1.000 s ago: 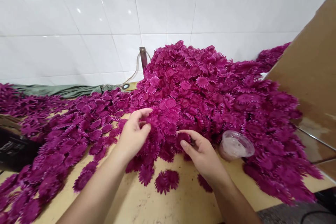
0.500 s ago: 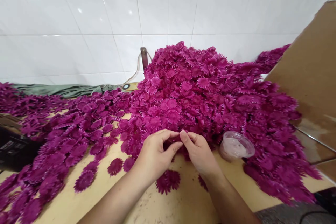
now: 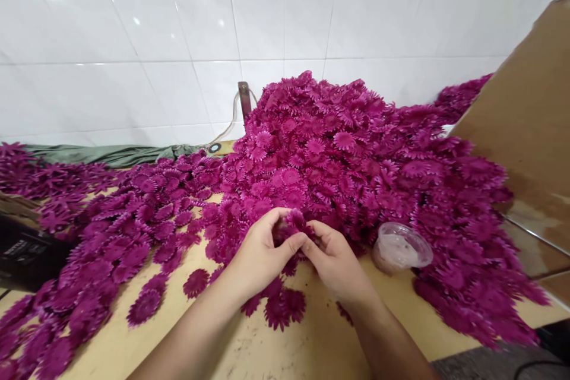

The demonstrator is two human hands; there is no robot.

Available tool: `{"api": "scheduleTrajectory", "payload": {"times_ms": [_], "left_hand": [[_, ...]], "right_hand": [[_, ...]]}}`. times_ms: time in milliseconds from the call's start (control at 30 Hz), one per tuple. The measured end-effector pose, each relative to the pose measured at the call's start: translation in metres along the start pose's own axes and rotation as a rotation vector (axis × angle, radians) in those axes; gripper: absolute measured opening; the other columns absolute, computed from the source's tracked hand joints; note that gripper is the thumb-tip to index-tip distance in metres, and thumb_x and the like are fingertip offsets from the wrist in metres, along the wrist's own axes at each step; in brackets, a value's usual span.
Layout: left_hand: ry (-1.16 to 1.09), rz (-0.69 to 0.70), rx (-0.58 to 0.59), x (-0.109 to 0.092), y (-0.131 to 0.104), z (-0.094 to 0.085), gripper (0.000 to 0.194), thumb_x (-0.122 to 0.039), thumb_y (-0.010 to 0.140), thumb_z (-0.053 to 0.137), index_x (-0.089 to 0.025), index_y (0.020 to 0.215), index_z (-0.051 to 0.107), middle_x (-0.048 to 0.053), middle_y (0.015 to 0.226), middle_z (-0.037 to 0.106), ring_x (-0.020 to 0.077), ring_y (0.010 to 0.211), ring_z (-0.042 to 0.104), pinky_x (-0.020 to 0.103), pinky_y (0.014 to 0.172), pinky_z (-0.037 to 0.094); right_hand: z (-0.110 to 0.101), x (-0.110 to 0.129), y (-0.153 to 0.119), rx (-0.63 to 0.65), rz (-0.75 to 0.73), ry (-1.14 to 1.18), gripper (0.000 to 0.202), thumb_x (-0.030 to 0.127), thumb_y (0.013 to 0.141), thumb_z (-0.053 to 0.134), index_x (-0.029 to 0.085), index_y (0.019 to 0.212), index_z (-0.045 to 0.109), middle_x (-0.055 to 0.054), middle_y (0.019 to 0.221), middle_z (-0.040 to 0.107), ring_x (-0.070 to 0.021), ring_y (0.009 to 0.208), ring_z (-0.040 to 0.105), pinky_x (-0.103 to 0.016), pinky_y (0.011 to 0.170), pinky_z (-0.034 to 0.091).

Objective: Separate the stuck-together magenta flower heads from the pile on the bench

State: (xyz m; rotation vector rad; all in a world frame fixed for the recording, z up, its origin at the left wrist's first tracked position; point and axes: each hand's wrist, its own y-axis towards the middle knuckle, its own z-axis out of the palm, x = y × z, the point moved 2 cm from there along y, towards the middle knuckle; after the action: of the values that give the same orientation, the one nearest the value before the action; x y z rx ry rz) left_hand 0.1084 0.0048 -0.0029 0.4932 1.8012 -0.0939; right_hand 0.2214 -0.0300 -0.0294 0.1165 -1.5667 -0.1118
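Observation:
My left hand (image 3: pixel 262 255) has its thumb and fingers curled round a magenta artificial flower (image 3: pixel 295 221), whose petals stick up between the fingertips. Touching the left thumb, my right hand (image 3: pixel 336 261) pinches at the flower's lower edge; its exact grip is partly hidden. Just beyond both hands rises a large heap of magenta flower pieces (image 3: pixel 316 148) with toothed petals. Several loose flower pieces (image 3: pixel 285 307) lie on the table below the hands. To the right of my right hand stands a small clear plastic tub (image 3: pixel 403 248) with whitish contents.
More flower pieces (image 3: pixel 129 237) spread across the left of the yellowish table (image 3: pixel 249 350). A dark box (image 3: pixel 31 252) is at the left edge, a big cardboard box (image 3: pixel 516 130) at the right. Green cloth (image 3: pixel 102 154) and a brown upright bar (image 3: pixel 244 100) lie along the white tiled wall (image 3: pixel 262 12).
Both hands have turned slightly, and the flower's petals now show above the fingers. The thumbs have come together. More of the loose pieces beneath the hands is visible.

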Motion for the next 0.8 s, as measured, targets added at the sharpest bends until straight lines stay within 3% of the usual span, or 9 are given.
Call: {"api": "scheduleTrajectory", "payload": {"times_ms": [167, 333, 400, 467, 533, 800], "left_hand": [[0.211, 0.045, -0.108, 0.001, 0.002, -0.012, 0.012, -0.021, 0.074, 0.052, -0.018, 0.082, 0.061, 0.003, 0.084, 0.066, 0.0174, 0.080, 0.060, 0.032, 0.078, 0.046], [0.210, -0.027, 0.104, -0.001, 0.000, -0.020, 0.017, -0.019, 0.074, 0.051, -0.021, 0.084, 0.064, 0.002, 0.085, 0.068, 0.0169, 0.080, 0.061, 0.029, 0.076, 0.046], [0.183, -0.054, 0.122, -0.003, -0.001, -0.020, 0.015, -0.018, 0.073, 0.050, -0.020, 0.080, 0.063, 0.001, 0.078, 0.067, 0.0150, 0.072, 0.060, 0.026, 0.068, 0.045], [0.202, -0.070, 0.061, -0.003, -0.002, -0.021, 0.011, -0.020, 0.073, 0.050, -0.019, 0.066, 0.058, -0.002, 0.062, 0.059, 0.0123, 0.057, 0.052, 0.023, 0.056, 0.041], [0.243, -0.064, -0.012, -0.001, -0.002, -0.021, 0.019, -0.024, 0.074, 0.050, -0.019, 0.055, 0.047, -0.005, 0.051, 0.045, 0.0101, 0.049, 0.042, 0.022, 0.050, 0.034], [0.277, -0.085, -0.147, 0.007, 0.004, -0.026, 0.026, -0.030, 0.073, 0.044, -0.020, 0.053, 0.031, -0.007, 0.050, 0.026, 0.0086, 0.048, 0.028, 0.022, 0.049, 0.027]], "right_hand": [[0.001, 0.003, -0.002, -0.025, -0.057, -0.263, 0.019, 0.032, 0.080, 0.046, 0.017, 0.069, 0.048, 0.002, 0.065, 0.043, -0.0110, 0.060, 0.040, -0.024, 0.056, 0.037], [-0.004, 0.003, -0.002, -0.087, -0.096, -0.422, 0.014, 0.026, 0.080, 0.045, 0.017, 0.070, 0.050, -0.001, 0.068, 0.051, -0.0136, 0.064, 0.046, -0.026, 0.061, 0.039], [-0.005, 0.003, -0.001, -0.096, -0.099, -0.411, 0.012, 0.025, 0.080, 0.045, 0.017, 0.073, 0.052, -0.002, 0.071, 0.054, -0.0145, 0.067, 0.050, -0.027, 0.064, 0.041], [-0.005, 0.004, -0.001, -0.121, -0.099, -0.373, 0.010, 0.023, 0.080, 0.045, 0.017, 0.081, 0.053, -0.003, 0.076, 0.057, -0.0150, 0.070, 0.052, -0.027, 0.067, 0.042], [-0.005, 0.004, -0.001, -0.152, -0.095, -0.347, 0.014, 0.023, 0.080, 0.045, 0.017, 0.090, 0.052, -0.003, 0.078, 0.058, -0.0151, 0.070, 0.053, -0.028, 0.067, 0.043], [-0.001, 0.008, -0.005, -0.176, -0.175, -0.421, 0.014, 0.024, 0.081, 0.045, 0.018, 0.090, 0.053, -0.003, 0.074, 0.058, -0.0147, 0.064, 0.054, -0.026, 0.060, 0.043]]}}
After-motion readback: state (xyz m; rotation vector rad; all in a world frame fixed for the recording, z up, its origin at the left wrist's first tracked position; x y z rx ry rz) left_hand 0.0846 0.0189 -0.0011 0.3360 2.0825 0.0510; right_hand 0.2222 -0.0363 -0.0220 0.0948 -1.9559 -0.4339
